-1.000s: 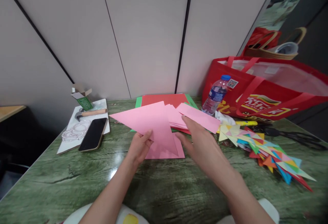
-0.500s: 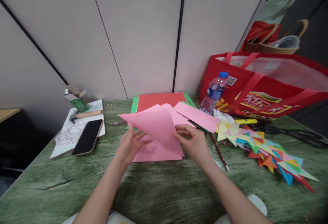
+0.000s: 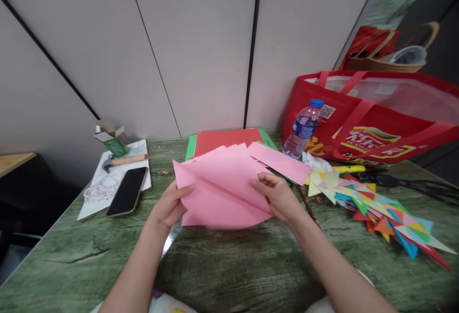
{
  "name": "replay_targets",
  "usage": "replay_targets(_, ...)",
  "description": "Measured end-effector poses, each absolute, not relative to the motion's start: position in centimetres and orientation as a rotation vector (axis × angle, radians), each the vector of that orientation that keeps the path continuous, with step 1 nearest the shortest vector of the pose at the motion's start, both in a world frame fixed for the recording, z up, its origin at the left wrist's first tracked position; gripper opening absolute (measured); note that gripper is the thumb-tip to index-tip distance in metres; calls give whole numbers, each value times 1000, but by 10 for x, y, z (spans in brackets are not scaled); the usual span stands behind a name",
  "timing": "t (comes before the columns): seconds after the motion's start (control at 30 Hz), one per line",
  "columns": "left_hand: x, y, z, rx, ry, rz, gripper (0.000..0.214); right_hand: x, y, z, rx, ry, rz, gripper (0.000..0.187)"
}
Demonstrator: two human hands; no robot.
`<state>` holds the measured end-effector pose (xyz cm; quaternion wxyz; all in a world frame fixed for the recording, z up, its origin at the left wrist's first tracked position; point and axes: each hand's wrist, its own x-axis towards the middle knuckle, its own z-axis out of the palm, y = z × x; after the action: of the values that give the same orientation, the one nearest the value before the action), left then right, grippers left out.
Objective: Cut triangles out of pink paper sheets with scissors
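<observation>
The green counter (image 3: pixel 229 267) carries a white board (image 3: pixel 88 210) at left, a green sheet (image 3: pixel 191 146) under a red sheet (image 3: pixel 225 138) at the back, and a bottle (image 3: pixel 303 129), red bag (image 3: pixel 376 134) and colourful folded paper (image 3: pixel 387 217) at right.

Grey panel wall (image 3: pixel 201 64), dark seams (image 3: pixel 253 40); green wood-grain surface (image 3: pixel 71 260), glare patch (image 3: pixel 168 242); light-wood furniture edge (image 3: pixel 16 161) far left.
</observation>
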<state>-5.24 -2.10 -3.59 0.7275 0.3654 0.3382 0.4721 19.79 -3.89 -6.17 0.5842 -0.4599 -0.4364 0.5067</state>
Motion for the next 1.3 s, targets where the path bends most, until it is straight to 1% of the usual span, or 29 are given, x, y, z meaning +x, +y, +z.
replay_targets(0.1, -50, -24, -34, 840, 746, 1002, 44, 201, -34, -66, -1105, -1003, 1152, 38)
replay_targets(0.27, -44, -26, -31, 851, 656, 896, 56, 202, -32, -69, -1138, -1050, 1150, 38)
replay_targets(0.33, -44, -24, -33, 829, 716, 902, 51, 201, -34, -68, -1157, -1115, 1139, 36)
replay_targets(0.43, -49, -18, -37, 788, 848, 926, 37, 201, -36, -65, -1190, -1251, 1088, 31)
replay_targets(0.53, -55, -14, -39, 776, 889, 906, 27, 204, -37, -62, -1174, -1399, 1059, 32)
replay_targets(0.6, -56, -14, -39, 780, 890, 895, 25, 205, -38, -60, -1148, -1495, 1072, 34)
replay_targets(0.77, -52, -20, -38, 805, 888, 854, 38, 208, -39, -58, -1164, -1418, 1035, 41)
replay_targets(0.87, -50, -21, -36, 800, 888, 852, 38, 211, -37, -58, -1198, -1319, 1077, 43)
replay_targets(0.93, -50, -21, -35, 790, 901, 835, 35, 213, -37, -59, -1215, -1292, 1117, 41)
replay_targets(1.07, -52, -21, -32, 786, 904, 807, 33, 219, -35, -61, -1187, -1171, 1240, 24)
replay_targets(1.1, -53, -21, -32, 781, 909, 816, 32, 221, -34, -61, -1158, -1113, 1247, 28)
replay_targets(1.17, -53, -20, -31, 762, 940, 863, 30, 225, -33, -61, -1076, -1039, 1240, 44)
replay_targets(1.2, -54, -19, -30, 753, 959, 892, 29, 227, -33, -61, -1029, -1057, 1239, 49)
replay_targets(1.23, -54, -18, -29, 744, 976, 919, 29, 229, -32, -60, -978, -1109, 1252, 50)
replay_targets(1.3, -55, -16, -28, 735, 998, 952, 28, 233, -33, -60, -882, -1277, 1294, 46)
